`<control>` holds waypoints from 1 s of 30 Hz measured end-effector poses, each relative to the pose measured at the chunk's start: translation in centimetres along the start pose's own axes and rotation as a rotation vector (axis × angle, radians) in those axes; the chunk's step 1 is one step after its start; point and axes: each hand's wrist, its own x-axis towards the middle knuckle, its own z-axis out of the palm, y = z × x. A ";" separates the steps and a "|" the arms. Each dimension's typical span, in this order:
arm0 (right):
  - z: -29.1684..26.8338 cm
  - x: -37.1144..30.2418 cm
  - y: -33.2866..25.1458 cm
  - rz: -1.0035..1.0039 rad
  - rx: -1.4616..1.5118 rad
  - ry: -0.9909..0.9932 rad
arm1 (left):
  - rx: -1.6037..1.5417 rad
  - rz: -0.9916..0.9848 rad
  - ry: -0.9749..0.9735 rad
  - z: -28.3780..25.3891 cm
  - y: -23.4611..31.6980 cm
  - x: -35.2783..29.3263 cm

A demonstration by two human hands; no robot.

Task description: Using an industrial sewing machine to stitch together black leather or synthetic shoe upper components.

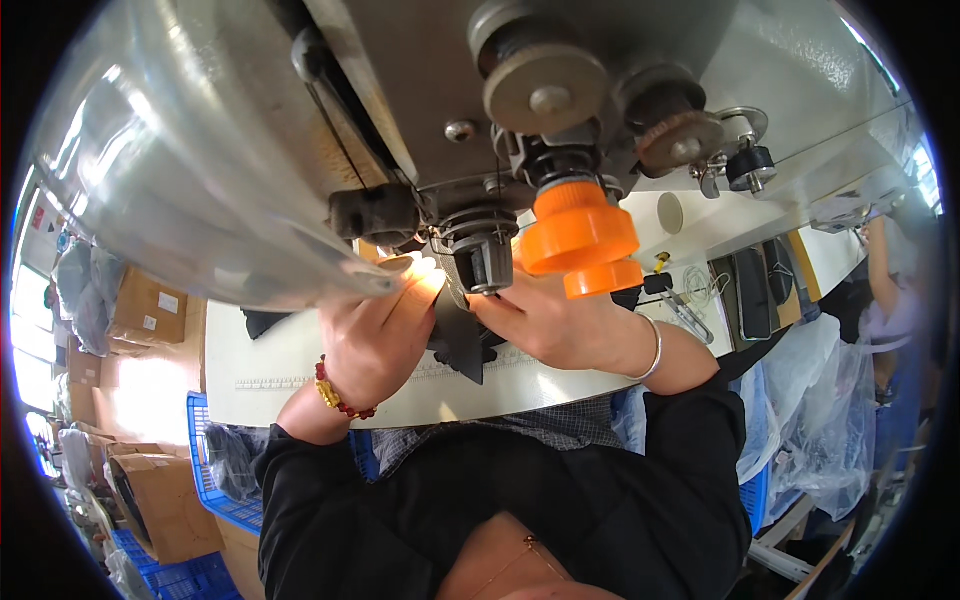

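A strip of black fabric lies under the head of a sewing machine, its pointed end hanging toward me. My left hand, wearing a red beaded bracelet, has its fingers pressed together at the fabric's left edge, their tips lit by the machine lamp. On the other side my right hand, with a silver bangle, grips the fabric with curled fingers; some of its fingertips are hidden behind the machine parts. Orange tension knobs stand over the right hand. The needle area is mostly covered.
The white table has a ruler scale along its near side. A metal tool and black trays lie to the right. Blue baskets and cardboard boxes stand at left. Plastic bags and another person's arm are at right.
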 end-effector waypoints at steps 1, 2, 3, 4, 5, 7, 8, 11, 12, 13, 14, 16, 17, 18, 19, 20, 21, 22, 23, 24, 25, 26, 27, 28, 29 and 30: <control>0.0 -0.1 0.0 0.002 0.019 -0.010 | 0.000 -0.001 0.008 0.1 0.0 0.0; 0.1 -0.2 0.0 0.004 0.038 -0.020 | 0.001 -0.002 0.016 0.1 0.0 0.1; 0.2 -0.1 0.1 0.001 0.038 -0.020 | 0.003 -0.004 0.018 0.1 0.0 0.0; 0.4 -0.1 0.2 -0.008 0.056 0.005 | 0.006 0.015 0.019 0.1 -0.1 -0.1; 0.5 -0.1 0.3 -0.017 0.074 0.031 | 0.009 0.034 0.020 0.1 -0.1 -0.2; 0.7 -0.1 0.4 -0.012 0.107 0.014 | 0.010 0.025 0.026 0.3 -0.3 -0.4; 0.9 -0.1 0.5 -0.005 0.143 -0.003 | 0.011 0.017 0.029 0.4 -0.4 -0.5; 1.6 -0.4 0.7 0.019 0.186 0.042 | 0.038 -0.037 -0.024 0.9 -0.8 -0.8; 1.8 -0.4 0.8 0.017 0.187 0.042 | 0.039 -0.038 -0.023 1.2 -1.0 -1.0; 2.0 -0.3 0.8 0.027 0.193 0.049 | 0.020 -0.063 -0.016 1.4 -1.1 -1.3; 2.2 -0.3 0.9 0.038 0.199 0.056 | 0.002 -0.089 -0.009 1.6 -1.2 -1.5; 2.5 -0.2 0.9 0.044 0.179 0.077 | 0.002 -0.081 0.005 1.7 -1.5 -1.5; 2.7 -0.2 0.8 0.051 0.160 0.100 | 0.003 -0.073 0.018 1.7 -1.6 -1.5; 2.9 -0.3 0.8 0.050 0.158 0.099 | 0.002 -0.071 0.020 1.8 -1.7 -1.5; 3.2 -0.4 0.8 0.052 0.155 0.107 | -0.001 -0.067 0.025 1.9 -1.7 -1.5; 3.2 -0.5 0.7 0.054 0.151 0.115 | -0.003 -0.061 0.031 2.0 -1.7 -1.5; 3.0 -0.4 0.6 0.051 0.153 0.114 | -0.002 -0.064 0.031 2.0 -1.8 -1.4; 2.7 -0.3 0.5 0.074 0.130 0.099 | -0.017 -0.073 0.045 2.1 -1.8 -1.2; 2.3 -0.1 0.4 0.098 0.106 0.084 | -0.033 -0.081 0.059 2.2 -1.7 -1.1; 1.9 0.1 0.6 0.098 0.108 0.085 | -0.030 -0.082 0.058 2.0 -1.6 -1.0; 1.4 0.4 0.9 0.080 0.080 0.068 | -0.025 -0.074 0.057 1.7 -1.5 -0.9; 0.9 0.5 1.1 0.062 0.051 0.050 | -0.020 -0.066 0.056 1.5 -1.4 -0.8; 0.6 0.6 1.2 0.064 0.051 0.051 | -0.021 -0.064 0.055 1.3 -1.2 -0.6; 0.4 0.6 1.2 0.072 0.037 0.022 | -0.029 -0.061 0.079 1.2 -0.9 -0.4; 0.3 0.6 1.2 0.080 0.023 -0.006 | -0.037 -0.057 0.104 1.2 -0.7 -0.3; 0.3 0.5 1.2 0.080 0.024 -0.005 | -0.036 -0.056 0.103 1.2 -0.6 -0.3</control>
